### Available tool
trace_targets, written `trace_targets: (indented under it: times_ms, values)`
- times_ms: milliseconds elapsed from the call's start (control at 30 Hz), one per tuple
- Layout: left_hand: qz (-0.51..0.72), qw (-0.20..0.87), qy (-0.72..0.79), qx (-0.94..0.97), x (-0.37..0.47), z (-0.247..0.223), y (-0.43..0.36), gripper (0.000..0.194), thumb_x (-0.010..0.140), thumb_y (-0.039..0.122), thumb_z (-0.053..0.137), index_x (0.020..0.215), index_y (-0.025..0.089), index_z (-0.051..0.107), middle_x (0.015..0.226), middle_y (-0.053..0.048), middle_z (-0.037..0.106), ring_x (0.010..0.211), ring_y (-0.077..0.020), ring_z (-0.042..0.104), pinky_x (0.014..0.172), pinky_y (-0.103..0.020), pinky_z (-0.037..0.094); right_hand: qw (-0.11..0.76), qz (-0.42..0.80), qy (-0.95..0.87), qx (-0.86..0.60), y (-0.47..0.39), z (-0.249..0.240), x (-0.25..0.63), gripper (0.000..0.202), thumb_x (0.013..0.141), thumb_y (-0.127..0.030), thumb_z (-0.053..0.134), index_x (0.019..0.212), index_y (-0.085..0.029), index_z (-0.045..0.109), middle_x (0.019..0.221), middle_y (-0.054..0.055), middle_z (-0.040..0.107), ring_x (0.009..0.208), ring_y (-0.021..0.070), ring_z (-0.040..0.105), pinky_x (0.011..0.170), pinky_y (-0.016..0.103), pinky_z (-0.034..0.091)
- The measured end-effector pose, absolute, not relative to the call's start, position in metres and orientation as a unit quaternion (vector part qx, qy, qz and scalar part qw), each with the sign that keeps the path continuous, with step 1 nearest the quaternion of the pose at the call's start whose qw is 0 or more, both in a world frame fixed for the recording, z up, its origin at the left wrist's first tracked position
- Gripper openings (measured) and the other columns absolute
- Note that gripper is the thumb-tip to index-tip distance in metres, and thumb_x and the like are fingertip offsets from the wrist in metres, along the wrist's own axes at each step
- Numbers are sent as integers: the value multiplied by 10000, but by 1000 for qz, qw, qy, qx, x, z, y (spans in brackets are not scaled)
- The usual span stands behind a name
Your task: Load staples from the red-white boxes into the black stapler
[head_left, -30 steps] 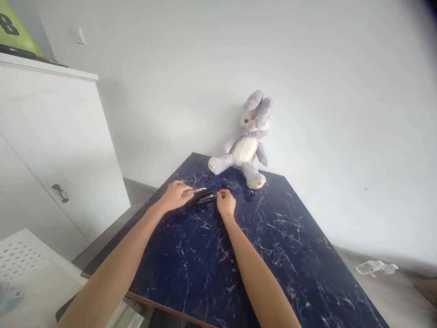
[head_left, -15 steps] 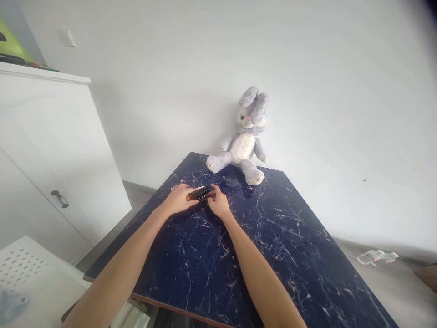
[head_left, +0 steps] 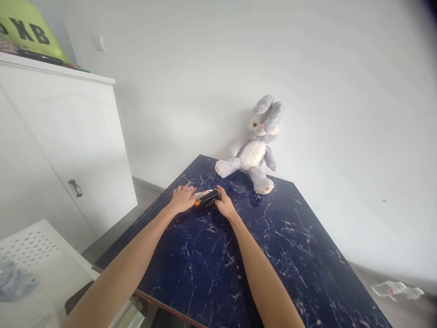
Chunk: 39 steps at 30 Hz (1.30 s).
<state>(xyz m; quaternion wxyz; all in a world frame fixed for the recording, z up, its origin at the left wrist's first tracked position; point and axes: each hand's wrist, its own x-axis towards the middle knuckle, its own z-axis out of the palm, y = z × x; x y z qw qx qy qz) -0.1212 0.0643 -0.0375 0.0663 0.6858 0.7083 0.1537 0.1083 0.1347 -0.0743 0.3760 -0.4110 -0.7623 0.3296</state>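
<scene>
My right hand (head_left: 226, 204) grips the right end of a black oblong box (head_left: 208, 199) with an orange end, thumb on the near side and fingers on the far side. What the box contains cannot be seen. My left hand (head_left: 183, 199) lies with fingers spread at the box's orange end, over a white and red printed item (head_left: 202, 194) behind the box. Part of that item is hidden by the hand and box. Both hands rest low over the dark blue marbled table (head_left: 205, 259).
A grey plush rabbit (head_left: 254, 152) sits at the table's back edge against the wall. White cabinets (head_left: 102, 150) stand at the left, with a perforated white bin (head_left: 64, 273) below. Clear plastic packaging (head_left: 398, 289) lies on the floor at the right.
The view has shifted left, so everything appears farther right. My left hand has drawn back from the black box with its fingers spreading, showing more of the printed item. My right hand still grips the box.
</scene>
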Motion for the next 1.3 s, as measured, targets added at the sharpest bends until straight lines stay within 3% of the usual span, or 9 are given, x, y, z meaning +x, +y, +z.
trace_targets:
  times_ms: [167, 300, 433, 567, 700, 800, 900, 1100, 1300]
  values:
    - [141, 137, 686, 701, -119, -35, 61, 646, 904, 480, 405, 1529, 317, 407, 1671, -61, 206, 1531, -394, 107, 1180, -607, 172, 349, 308, -814, -349, 150, -74, 107, 723, 700, -36, 437, 1372, -273, 553, 1282, 8, 678, 1182, 186, 639, 1103, 394, 445]
    - [144, 180, 659, 716, -109, -37, 56, 664, 933, 572, 351, 1559, 349, 335, 1690, -37, 106, 1541, -387, -6, 1197, -618, 117, 351, 311, -818, -332, 145, -70, 106, 731, 696, -47, 446, 1385, -267, 549, 1244, 16, 693, 1121, 181, 656, 1073, 383, 465]
    - [183, 139, 669, 707, -96, -40, 53, 706, 975, 644, 230, 1572, 280, 327, 1682, -81, 136, 1542, -380, 4, 1201, -614, 114, 415, 307, -760, -394, 132, -61, 108, 612, 733, -89, 441, 1316, -208, 582, 1244, 56, 678, 1064, 191, 664, 1004, 384, 513]
    - [197, 89, 625, 750, -94, -41, 54, 578, 1016, 544, 256, 1546, 341, 370, 1669, -41, 211, 1539, -367, 111, 1195, -620, 131, 503, 251, -697, -445, 97, -50, 113, 404, 938, -248, 366, 1267, -193, 592, 1264, 93, 649, 1096, 226, 644, 1010, 426, 502]
    - [156, 67, 608, 776, -93, -40, 53, 530, 1019, 487, 286, 1520, 367, 407, 1623, -67, 339, 1486, -378, 284, 1170, -630, 170, 427, 158, -814, -361, 52, -39, 115, 407, 1008, -349, 369, 1344, -239, 571, 1507, 87, 466, 1395, 264, 426, 1166, 485, 347]
    - [154, 31, 671, 725, -89, -37, 51, 573, 989, 509, 357, 1527, 317, 399, 1633, -149, 286, 1423, -455, 348, 1095, -670, 250, 337, 86, -889, -299, 32, -34, 113, 437, 930, -446, 575, 1324, -258, 594, 1579, 77, 374, 1491, 329, 244, 1205, 561, 255]
    - [164, 6, 711, 684, -90, -36, 51, 630, 972, 517, 376, 1534, 232, 380, 1646, -207, 207, 1406, -497, 334, 1058, -691, 271, 317, 61, -897, -302, 29, -34, 110, 580, 825, -495, 711, 1326, -234, 579, 1604, 112, 316, 1504, 374, 181, 1184, 599, 282]
    - [114, 75, 625, 769, -99, -41, 56, 666, 939, 400, 420, 1580, 297, 269, 1666, -89, 219, 1500, -432, 175, 1132, -642, 223, 347, 71, -867, -350, 29, -37, 111, 369, 855, -298, 651, 1216, -235, 607, 1536, 123, 392, 1401, 327, 395, 1110, 532, 430]
    - [161, 52, 628, 759, -90, -37, 53, 588, 984, 484, 360, 1541, 296, 350, 1570, -81, 430, 1459, -425, 268, 1107, -631, 271, 357, 88, -827, -425, 28, -41, 111, 539, 837, -272, 607, 1363, -231, 499, 1484, 140, 425, 1207, 295, 579, 984, 449, 536]
